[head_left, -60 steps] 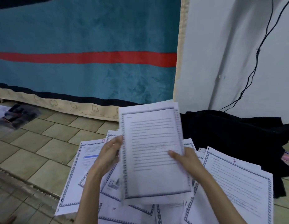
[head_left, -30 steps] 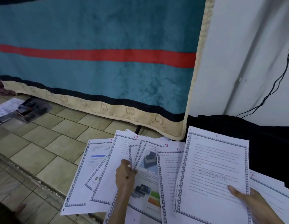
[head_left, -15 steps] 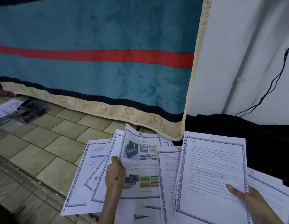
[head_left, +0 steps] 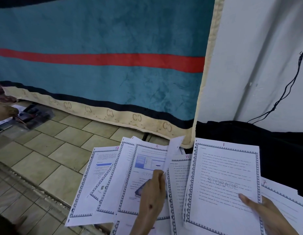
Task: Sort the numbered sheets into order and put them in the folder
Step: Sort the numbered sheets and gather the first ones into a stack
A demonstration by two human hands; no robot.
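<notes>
Sorting is under way: at lower centre the left hand [head_left: 153,195] pinches a lifted sheet [head_left: 174,150] between its fingers over the sheets fanned on the floor [head_left: 50,156], the right hand [head_left: 265,212] grips sheet 1 [head_left: 223,180] at lower right, so sheet 2 probably comes next.

Since half a second ago, the left hand [head_left: 153,195] lifts the picture sheet [head_left: 173,152] it pinched, now edge-on and tilted toward 1 o'clock, uncovering sheet 4 [head_left: 147,167] beneath. At 9 o'clock another person's hand [head_left: 5,110] enters.
</notes>
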